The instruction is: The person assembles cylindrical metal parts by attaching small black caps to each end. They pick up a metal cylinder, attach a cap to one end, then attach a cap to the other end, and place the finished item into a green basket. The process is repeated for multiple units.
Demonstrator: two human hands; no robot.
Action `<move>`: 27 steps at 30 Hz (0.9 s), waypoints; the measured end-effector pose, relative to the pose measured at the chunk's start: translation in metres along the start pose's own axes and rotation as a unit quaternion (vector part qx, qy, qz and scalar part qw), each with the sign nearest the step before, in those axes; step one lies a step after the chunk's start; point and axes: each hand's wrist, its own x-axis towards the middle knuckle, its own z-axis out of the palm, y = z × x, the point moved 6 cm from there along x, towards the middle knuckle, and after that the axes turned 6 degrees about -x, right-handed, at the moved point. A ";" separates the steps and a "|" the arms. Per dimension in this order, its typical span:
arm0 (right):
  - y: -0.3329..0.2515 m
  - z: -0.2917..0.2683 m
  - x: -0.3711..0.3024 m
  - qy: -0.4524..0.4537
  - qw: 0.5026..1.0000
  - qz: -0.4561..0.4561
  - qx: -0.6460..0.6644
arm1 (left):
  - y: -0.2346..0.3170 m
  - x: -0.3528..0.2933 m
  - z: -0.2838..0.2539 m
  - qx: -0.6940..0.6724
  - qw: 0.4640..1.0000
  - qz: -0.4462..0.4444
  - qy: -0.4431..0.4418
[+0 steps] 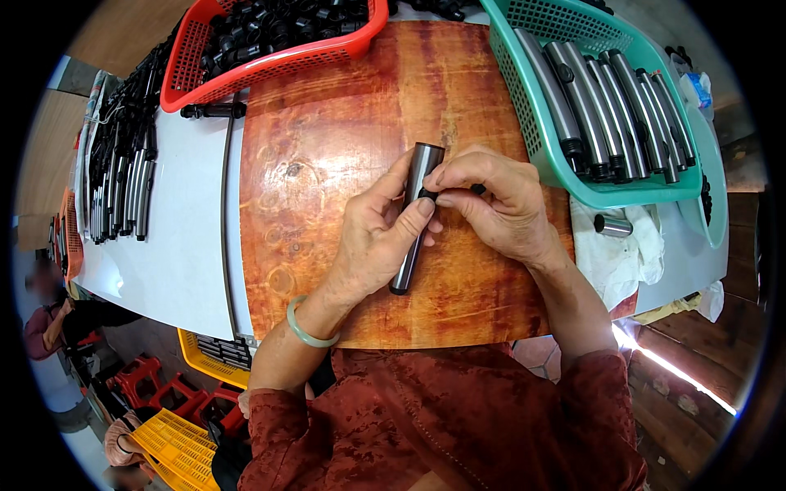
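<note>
Left hand (pixel 377 229) is wrapping closed, right hand (pixel 499 200) is bringing finger and thumb nearly together, both working over the wooden tabletop (pixel 442 65). Upper right, a green basket (pixel 639 195) is holding silver tubes (pixel 588 106); upper left, a red basket (pixel 270 72) is holding black fittings (pixel 282 33). Mid-frame, one silver tube (pixel 419 170) is slanting in the left hand, seemingly steadied while the right is meeting a small black piece (pixel 427 194); whether it's gripping that, I can't tell.

a silver tube (pixel 420 166) is held by the left hand (pixel 375 229) above a wooden board (pixel 393 90); a small black fitting (pixel 426 194) at its side is touched by the right hand (pixel 501 204); more silver tubes (pixel 579 106) are held in a teal basket (pixel 630 195), black fittings (pixel 270 33) in a red basket (pixel 315 59)
</note>
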 end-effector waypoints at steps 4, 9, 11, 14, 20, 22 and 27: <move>-0.001 -0.001 0.001 0.002 1.000 -0.008 -0.012 | 0.000 -0.001 0.004 0.025 1.000 0.011 0.000; 0.000 0.003 -0.002 0.003 0.998 0.049 0.036 | -0.001 -0.002 0.003 0.035 0.999 0.014 0.007; 0.002 0.003 -0.003 0.009 0.995 0.078 0.062 | -0.001 -0.003 0.003 0.034 0.999 0.020 0.015; 0.003 0.004 -0.004 0.010 0.993 0.091 0.078 | 0.004 -0.004 0.005 0.081 0.995 0.046 0.019; -0.006 0.002 -0.003 0.018 0.991 0.111 0.073 | 0.001 -0.004 0.003 0.070 0.995 0.070 0.001; -0.007 0.003 -0.004 0.020 0.992 0.107 0.065 | 0.001 -0.005 0.003 0.070 0.995 0.073 0.001; 0.009 0.003 -0.007 0.064 0.958 0.200 0.194 | 0.001 -0.006 0.002 0.042 0.996 0.079 0.019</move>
